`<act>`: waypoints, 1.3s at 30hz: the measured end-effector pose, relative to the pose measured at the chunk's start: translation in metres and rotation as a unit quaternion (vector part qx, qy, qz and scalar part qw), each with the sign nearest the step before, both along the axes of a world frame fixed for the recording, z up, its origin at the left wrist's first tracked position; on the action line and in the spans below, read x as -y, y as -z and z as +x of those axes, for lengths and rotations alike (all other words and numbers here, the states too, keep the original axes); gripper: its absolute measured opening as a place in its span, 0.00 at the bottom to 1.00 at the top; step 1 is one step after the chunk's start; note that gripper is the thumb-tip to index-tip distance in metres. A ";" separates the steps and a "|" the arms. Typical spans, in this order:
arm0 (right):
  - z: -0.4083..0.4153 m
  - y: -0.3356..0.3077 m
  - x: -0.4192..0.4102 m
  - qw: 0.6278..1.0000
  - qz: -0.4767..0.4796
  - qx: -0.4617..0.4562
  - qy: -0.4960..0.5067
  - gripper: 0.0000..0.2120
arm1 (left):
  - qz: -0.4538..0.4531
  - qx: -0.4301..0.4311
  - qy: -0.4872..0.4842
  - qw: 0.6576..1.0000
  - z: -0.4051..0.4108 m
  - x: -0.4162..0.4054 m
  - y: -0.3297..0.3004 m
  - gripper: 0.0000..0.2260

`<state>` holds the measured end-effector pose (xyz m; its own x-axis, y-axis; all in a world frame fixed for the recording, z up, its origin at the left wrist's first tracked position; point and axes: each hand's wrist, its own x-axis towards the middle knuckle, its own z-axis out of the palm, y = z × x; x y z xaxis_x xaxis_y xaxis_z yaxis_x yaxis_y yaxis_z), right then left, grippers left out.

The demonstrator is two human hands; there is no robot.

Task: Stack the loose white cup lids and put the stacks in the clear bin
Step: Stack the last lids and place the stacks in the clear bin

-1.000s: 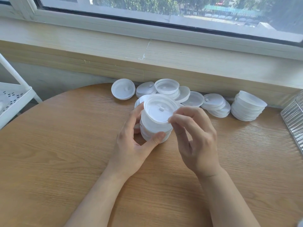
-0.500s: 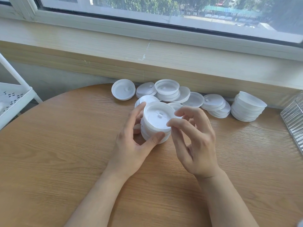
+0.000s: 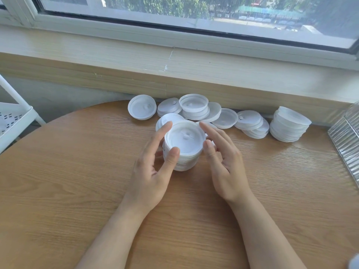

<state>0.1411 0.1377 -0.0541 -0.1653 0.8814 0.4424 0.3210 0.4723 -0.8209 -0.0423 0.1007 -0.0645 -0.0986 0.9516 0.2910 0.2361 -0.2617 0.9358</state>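
Lid stack unmarked, left hand cupping it, right hand open alongside.

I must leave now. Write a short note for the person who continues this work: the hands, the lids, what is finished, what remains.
Left hand: its grip is around the stack of lids at table centre, thumb in front, fingers behind.
Right hand: open, fingers straight beside the stack; contact unclear.
Done: this stack, and a taller stack far right.
Left: loose lids and small piles along the far table edge to stack. The clear bin is at the right edge; no stack visible in it.
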 end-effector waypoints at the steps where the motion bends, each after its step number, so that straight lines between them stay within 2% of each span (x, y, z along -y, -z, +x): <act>1: 0.001 0.000 0.000 1.000 -0.003 -0.002 -0.001 0.18 | -0.003 -0.007 0.000 1.000 -0.001 0.000 0.001 0.24; 11: 0.008 0.002 -0.004 0.999 -0.033 0.015 0.017 0.16 | -0.014 -0.028 -0.008 0.999 -0.001 0.000 0.002 0.23; 15: 0.006 0.000 0.000 1.000 -0.010 0.005 0.002 0.13 | -0.019 -0.026 -0.021 0.999 0.001 0.002 -0.001 0.26; 17: 0.006 0.000 -0.001 0.999 0.013 0.004 0.034 0.12 | -0.018 -0.028 -0.025 0.999 0.000 0.002 -0.001 0.28; 21: 0.020 0.010 -0.016 0.984 0.036 0.076 0.159 0.10 | -0.015 -0.022 -0.025 0.999 0.000 0.002 -0.003 0.28; 24: 0.025 0.019 -0.022 0.974 0.004 0.162 0.157 0.12 | -0.008 -0.021 -0.020 1.000 0.000 0.002 -0.003 0.30; 27: 0.024 0.022 -0.022 0.967 0.004 0.206 0.147 0.10 | -0.002 -0.030 -0.019 0.999 -0.001 0.002 -0.003 0.34; 30: 0.023 0.021 -0.022 0.969 0.017 0.190 0.159 0.05 | 0.004 -0.036 -0.024 0.999 0.000 0.002 -0.003 0.36; 39: 0.020 0.009 -0.015 0.977 0.012 0.100 0.186 0.02 | 0.004 -0.034 -0.022 0.999 0.000 0.002 -0.003 0.36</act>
<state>0.1608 0.1525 -0.0632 0.0792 0.8864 0.4561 0.6268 0.3115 -0.7143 -0.0428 0.0986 -0.0616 -0.1201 0.9447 0.3052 0.3111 -0.2561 0.9152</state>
